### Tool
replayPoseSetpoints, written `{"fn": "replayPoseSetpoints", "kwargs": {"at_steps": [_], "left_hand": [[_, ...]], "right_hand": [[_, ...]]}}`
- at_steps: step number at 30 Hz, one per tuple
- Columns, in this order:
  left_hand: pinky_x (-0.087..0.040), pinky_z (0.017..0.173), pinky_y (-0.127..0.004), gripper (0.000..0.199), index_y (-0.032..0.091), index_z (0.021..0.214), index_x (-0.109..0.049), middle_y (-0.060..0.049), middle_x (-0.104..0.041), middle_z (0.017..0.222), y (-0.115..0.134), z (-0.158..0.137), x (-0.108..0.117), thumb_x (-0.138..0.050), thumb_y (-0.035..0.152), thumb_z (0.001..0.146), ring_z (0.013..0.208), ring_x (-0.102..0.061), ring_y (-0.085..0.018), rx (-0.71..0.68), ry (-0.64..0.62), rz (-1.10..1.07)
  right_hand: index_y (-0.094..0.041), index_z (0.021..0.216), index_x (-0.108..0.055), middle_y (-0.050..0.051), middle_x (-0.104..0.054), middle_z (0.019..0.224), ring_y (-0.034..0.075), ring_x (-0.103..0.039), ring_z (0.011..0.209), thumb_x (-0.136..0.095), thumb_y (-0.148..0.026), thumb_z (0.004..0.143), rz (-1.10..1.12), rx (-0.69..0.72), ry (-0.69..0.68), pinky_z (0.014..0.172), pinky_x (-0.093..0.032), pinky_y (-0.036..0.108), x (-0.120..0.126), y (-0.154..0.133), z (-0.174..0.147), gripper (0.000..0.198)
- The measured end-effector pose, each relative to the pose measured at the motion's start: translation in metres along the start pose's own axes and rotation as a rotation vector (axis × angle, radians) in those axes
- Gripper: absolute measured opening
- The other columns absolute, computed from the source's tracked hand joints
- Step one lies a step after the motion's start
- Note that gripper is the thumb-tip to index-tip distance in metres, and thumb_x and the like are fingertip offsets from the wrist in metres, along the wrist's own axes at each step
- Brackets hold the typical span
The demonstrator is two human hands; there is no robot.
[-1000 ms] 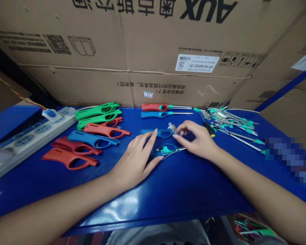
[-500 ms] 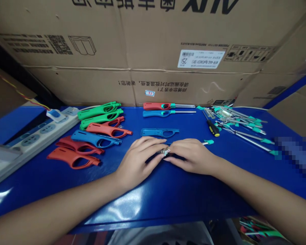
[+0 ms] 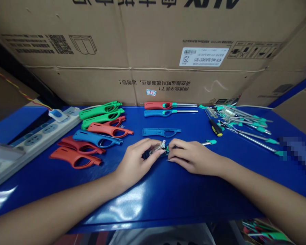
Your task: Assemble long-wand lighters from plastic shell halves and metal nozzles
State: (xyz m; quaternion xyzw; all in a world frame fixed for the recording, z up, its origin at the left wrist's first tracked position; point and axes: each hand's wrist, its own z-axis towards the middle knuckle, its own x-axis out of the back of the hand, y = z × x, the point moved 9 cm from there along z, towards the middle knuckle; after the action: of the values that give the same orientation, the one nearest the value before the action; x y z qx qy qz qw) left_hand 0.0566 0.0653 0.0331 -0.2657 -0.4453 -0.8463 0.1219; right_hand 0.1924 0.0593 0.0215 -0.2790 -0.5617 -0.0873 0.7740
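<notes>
The clear piece (image 3: 156,148), in the right fingers a second ago, is now in the left hand (image 3: 140,158), just on the near side of the blue handle shell (image 3: 161,132). Its white tip points up towards that shell, left thumb and fingers narrow around it. The right hand (image 3: 191,154), on the near side of the shell and off to its right, is less spread than a second ago; its bent fingers sit close together beside a green part (image 3: 167,148). The blue shell, partly under the left hand a second ago, now lies uncovered on the counter (image 3: 153,190). For the work in hand, this reads as a change of grip, with both hands busy at one small spot.

Much there is hidden. I cannot tell whether the right fingers grip the green part or only touch it. A dark blue shape under the left hand is too covered to identify, and whether the clear piece rests in it is unclear. The metal rod (image 3: 206,143), right of the shell and nearer, disappears behind the right hand.
</notes>
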Motion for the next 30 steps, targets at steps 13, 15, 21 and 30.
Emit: {"fn": "replayPoseSetpoints", "kwargs": {"at_steps": [13, 15, 21, 30], "left_hand": [[-0.048, 0.061, -0.020, 0.011, 0.017, 0.095, -0.075, -0.002, -0.070, 0.083, -0.019, 0.002, -0.009, -0.076, 0.024, 0.086, 0.070, -0.063, -0.012, 0.182, -0.067, -0.152], [-0.047, 0.060, -0.020, 0.011, 0.018, 0.095, -0.076, -0.002, -0.070, 0.083, -0.020, 0.003, -0.010, -0.076, 0.024, 0.086, 0.069, -0.062, -0.011, 0.180, -0.071, -0.158], [-0.043, 0.057, -0.020, 0.010, 0.019, 0.094, -0.077, -0.001, -0.071, 0.082, -0.020, 0.005, -0.011, -0.077, 0.024, 0.085, 0.065, -0.058, -0.010, 0.155, -0.075, -0.153], [-0.045, 0.058, -0.021, 0.012, 0.018, 0.095, -0.078, -0.002, -0.072, 0.082, -0.019, 0.004, -0.012, -0.078, 0.024, 0.084, 0.064, -0.059, -0.010, 0.141, -0.083, -0.154]], "right_hand": [[-0.015, 0.093, -0.069, 0.000, -0.062, 0.069, 0.009, -0.050, 0.056, -0.066, -0.039, 0.090, 0.784, -0.419, 0.163, 0.051, -0.038, 0.021, -0.005, 0.051, -0.003, 0.025], [-0.015, 0.094, -0.071, 0.004, -0.067, 0.078, 0.011, -0.056, 0.064, -0.068, -0.040, 0.088, 0.831, -0.417, 0.182, 0.058, -0.044, 0.023, -0.005, 0.054, -0.003, 0.026], [-0.015, 0.087, -0.072, 0.005, -0.066, 0.081, 0.011, -0.054, 0.065, -0.071, -0.042, 0.085, 0.823, -0.423, 0.207, 0.059, -0.044, 0.024, -0.005, 0.058, -0.001, 0.027], [-0.015, 0.086, -0.073, 0.005, -0.066, 0.084, 0.011, -0.053, 0.066, -0.075, -0.042, 0.083, 0.847, -0.391, 0.251, 0.059, -0.042, 0.026, 0.000, 0.057, 0.002, 0.027]]}}
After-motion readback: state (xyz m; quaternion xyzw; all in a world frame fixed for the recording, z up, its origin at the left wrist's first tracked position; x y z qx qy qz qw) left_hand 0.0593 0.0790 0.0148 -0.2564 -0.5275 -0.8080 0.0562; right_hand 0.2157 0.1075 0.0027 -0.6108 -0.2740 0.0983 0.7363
